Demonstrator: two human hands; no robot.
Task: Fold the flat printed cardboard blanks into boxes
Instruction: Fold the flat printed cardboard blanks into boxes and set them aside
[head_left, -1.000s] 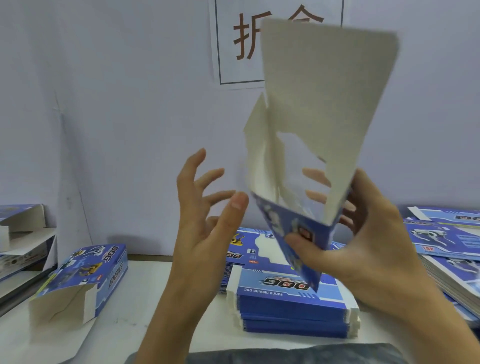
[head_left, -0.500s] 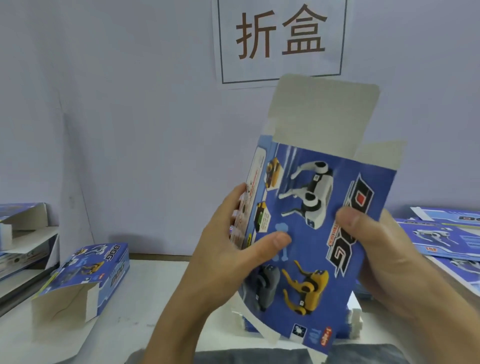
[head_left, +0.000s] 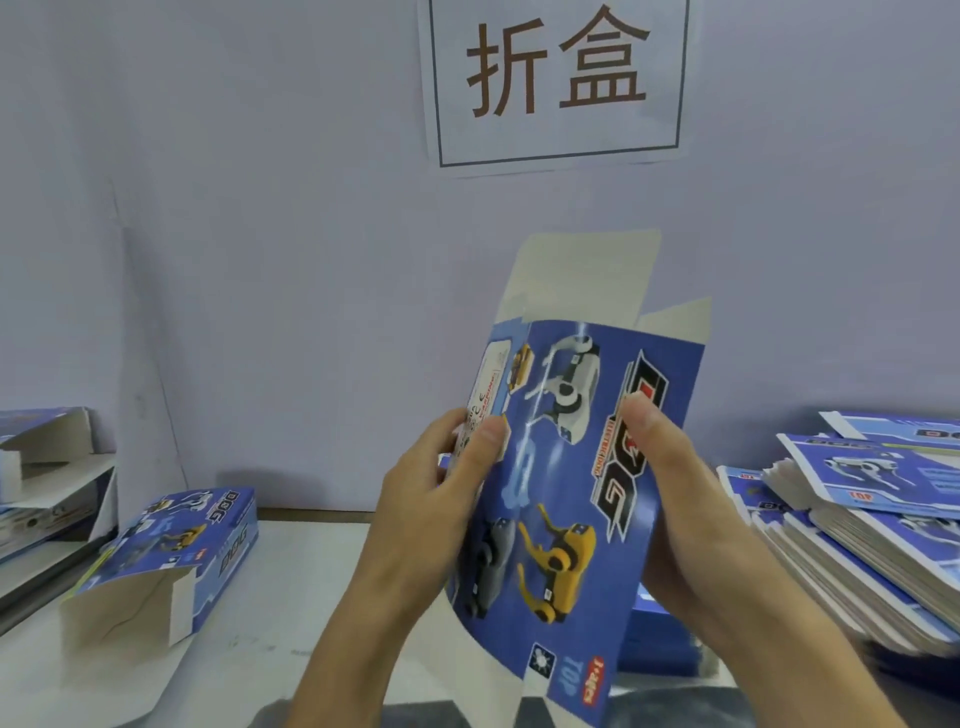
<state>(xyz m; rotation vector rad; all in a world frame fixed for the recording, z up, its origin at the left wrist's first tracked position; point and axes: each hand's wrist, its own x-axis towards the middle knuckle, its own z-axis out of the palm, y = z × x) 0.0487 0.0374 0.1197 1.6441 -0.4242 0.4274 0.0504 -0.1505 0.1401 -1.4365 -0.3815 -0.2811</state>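
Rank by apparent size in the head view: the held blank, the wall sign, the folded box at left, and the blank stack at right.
1. Held blank, inflated by nearness to the camera.
2. Wall sign, cropped at the top.
3 and 4. Blank stack, cut by the frame edge, and folded box look too alike to rank.

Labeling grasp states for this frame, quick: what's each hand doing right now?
Left hand: grips the left edge of the blue box blank, thumb on front.
Right hand: grips the blank's right edge, thumb on the printed face.
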